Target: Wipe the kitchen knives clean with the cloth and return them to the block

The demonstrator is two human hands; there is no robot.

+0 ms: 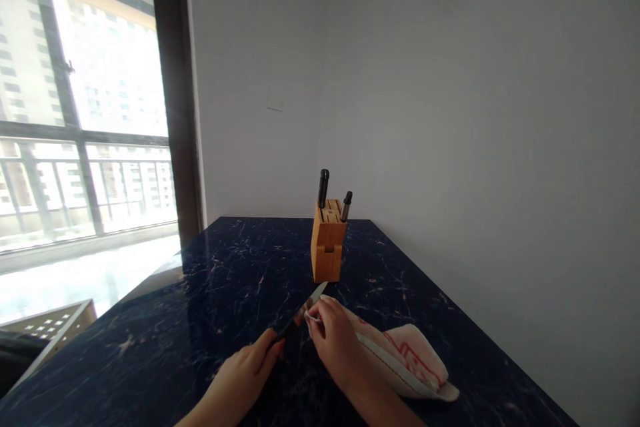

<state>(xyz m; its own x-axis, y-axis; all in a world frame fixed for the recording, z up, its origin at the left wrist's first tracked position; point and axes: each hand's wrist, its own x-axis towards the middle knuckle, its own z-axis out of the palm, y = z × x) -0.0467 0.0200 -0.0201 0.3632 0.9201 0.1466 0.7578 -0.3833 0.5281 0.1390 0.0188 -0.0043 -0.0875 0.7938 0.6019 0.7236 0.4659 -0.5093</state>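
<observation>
My left hand (pixel 249 368) is closed around the black handle of a kitchen knife (pixel 316 294), whose blade points up and away to the right, toward the wooden block. A pale cloth with red markings (pixel 411 355) is pinched in my right hand (pixel 334 337), with one edge of it against the blade. The rest of the cloth trails to the right and lies on the table, partly behind my right forearm. Just beyond the knife tip stands a wooden knife block (pixel 329 243). Two handles rise from its slots, a black one (pixel 323 188) and a black-and-silver one (pixel 346 205).
A dark blue marbled table (pixel 240 267) stretches away to the grey walls (pixel 475 113). On the left are a large window (pixel 110 73) with a railing outside and a chair (pixel 60 330) beside the table edge.
</observation>
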